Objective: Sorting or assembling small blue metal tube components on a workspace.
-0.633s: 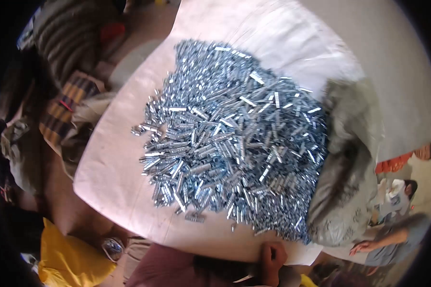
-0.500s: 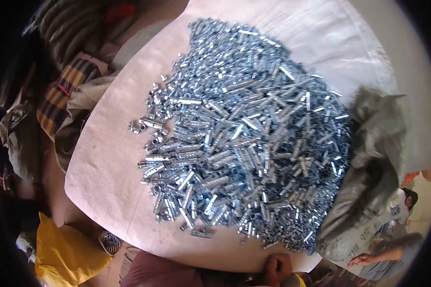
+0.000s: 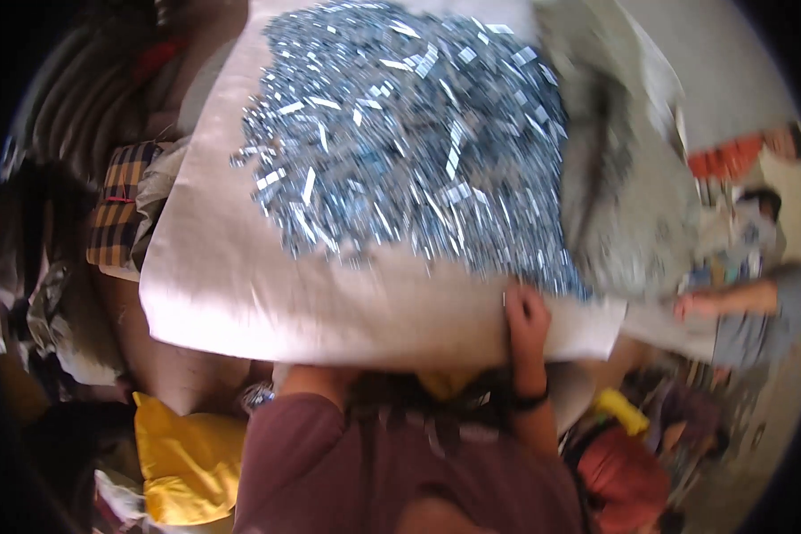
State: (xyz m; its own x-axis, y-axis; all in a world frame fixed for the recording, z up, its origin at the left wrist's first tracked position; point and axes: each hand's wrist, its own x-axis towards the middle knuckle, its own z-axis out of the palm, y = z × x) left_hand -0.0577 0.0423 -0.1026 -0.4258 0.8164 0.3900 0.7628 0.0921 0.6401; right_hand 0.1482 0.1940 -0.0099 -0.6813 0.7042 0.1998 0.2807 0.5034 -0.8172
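Yellow cushion (image 3: 182, 463) at seven o'clock, checked cloth (image 3: 120, 200) at nine, white sheet (image 3: 240, 294) across the centre under a blurred heap of small silvery metal pieces (image 3: 409, 133) spreading from centre to twelve. Right hand (image 3: 527, 319) just right of centre at the sheet's near edge, fingers curled, contents impossible to tell; left hand out of view. Grey sack (image 3: 627, 205) at two o'clock.

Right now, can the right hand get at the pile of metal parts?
Probably yes: the right hand rests at the white sheet's near edge, just below the pile of metal parts, with nothing between.
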